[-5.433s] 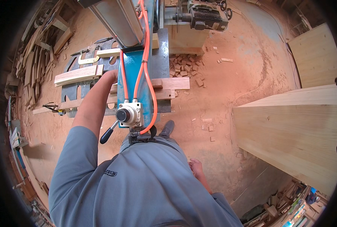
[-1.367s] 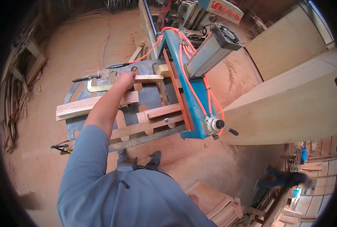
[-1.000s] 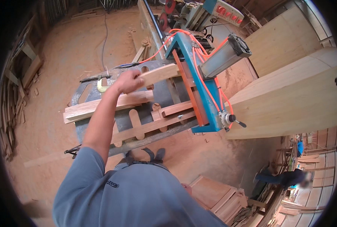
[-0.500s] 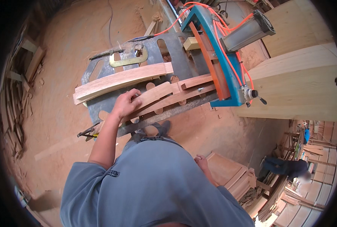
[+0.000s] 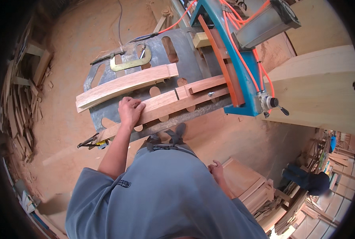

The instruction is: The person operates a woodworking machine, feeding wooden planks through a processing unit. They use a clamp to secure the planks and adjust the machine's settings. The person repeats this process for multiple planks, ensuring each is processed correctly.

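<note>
A short curved wooden piece (image 5: 160,101) lies against a longer wooden strip (image 5: 145,118) on a dark slotted metal table. At its left end my left hand (image 5: 130,112) is closed on it, fingers bent over the wood. The piece's right end meets a reddish block (image 5: 207,84) that runs under the orange bar of a blue press frame (image 5: 236,59). Beyond my left hand rests a pair of stacked curved wooden pieces (image 5: 125,85). My right hand (image 5: 216,170) hangs at my right side, loosely bent, fingers somewhat apart; nothing shows in it.
A brass-coloured C-clamp (image 5: 131,63) sits on the slotted metal table (image 5: 158,49). Orange air hoses (image 5: 261,71) and a grey cylinder (image 5: 265,28) attach to the press. Wood panels (image 5: 245,179) stand beside my right hand. Scrap wood lines the left; another person (image 5: 310,181) bends at far right.
My left hand has pushed the curved piece against the strip and block; it now lies flush, the gap closed. My right hand's fingers have loosened slightly. The view has shifted a little.
</note>
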Available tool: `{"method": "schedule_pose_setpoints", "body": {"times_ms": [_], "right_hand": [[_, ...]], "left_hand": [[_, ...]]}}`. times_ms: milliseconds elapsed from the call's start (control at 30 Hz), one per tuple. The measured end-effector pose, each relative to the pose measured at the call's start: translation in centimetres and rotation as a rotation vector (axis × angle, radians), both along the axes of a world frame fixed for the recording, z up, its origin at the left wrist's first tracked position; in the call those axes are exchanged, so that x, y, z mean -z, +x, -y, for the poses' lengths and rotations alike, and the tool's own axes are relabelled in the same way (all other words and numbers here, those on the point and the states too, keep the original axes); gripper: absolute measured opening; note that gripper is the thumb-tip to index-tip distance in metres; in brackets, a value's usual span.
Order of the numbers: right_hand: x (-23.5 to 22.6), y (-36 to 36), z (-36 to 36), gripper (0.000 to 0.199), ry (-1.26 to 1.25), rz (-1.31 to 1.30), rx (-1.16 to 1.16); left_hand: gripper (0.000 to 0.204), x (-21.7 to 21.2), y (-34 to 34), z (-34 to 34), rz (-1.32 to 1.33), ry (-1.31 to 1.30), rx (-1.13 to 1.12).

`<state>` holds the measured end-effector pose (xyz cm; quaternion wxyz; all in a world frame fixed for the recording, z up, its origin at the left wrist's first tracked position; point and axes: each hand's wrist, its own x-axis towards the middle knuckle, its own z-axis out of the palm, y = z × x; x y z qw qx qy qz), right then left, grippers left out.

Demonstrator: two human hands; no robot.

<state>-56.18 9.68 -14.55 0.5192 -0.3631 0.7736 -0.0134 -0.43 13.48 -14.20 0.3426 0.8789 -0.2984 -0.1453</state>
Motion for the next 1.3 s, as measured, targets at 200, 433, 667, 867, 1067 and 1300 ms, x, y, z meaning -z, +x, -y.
{"method": "schedule_pose_setpoints", "body": {"times_ms": [200,433,667,867,1067,1300], "right_hand": [[0.9,-4.0,0.4,0.049,0.067,-0.017,0.061],[2.3,-3.6,2.4,0.048,0.129,0.013,0.044],[1.4,0.0,5.7,0.044,0.068,0.059,-0.009],[0.7,0.3,4.3,0.044,-0.064,0.076,-0.02],[-0.8,-1.1,-3.7,0.04,-0.055,-0.054,-0.01],[-0.7,-4.6,-14.6,0.035,0.03,-0.024,0.131]], "left_hand": [[0.024,-0.7,-0.7,0.9,-0.025,0.092,-0.067],[0.021,-1.5,-1.3,2.2,-0.035,0.134,-0.077],[0.011,-5.9,-0.5,3.5,0.333,-0.167,0.394],[0.028,-4.0,12.1,8.8,0.256,-0.114,0.182],[0.057,-0.7,19.8,10.8,0.102,0.559,0.4],[0.046,2.3,23.9,10.5,0.09,0.475,0.532]]}}
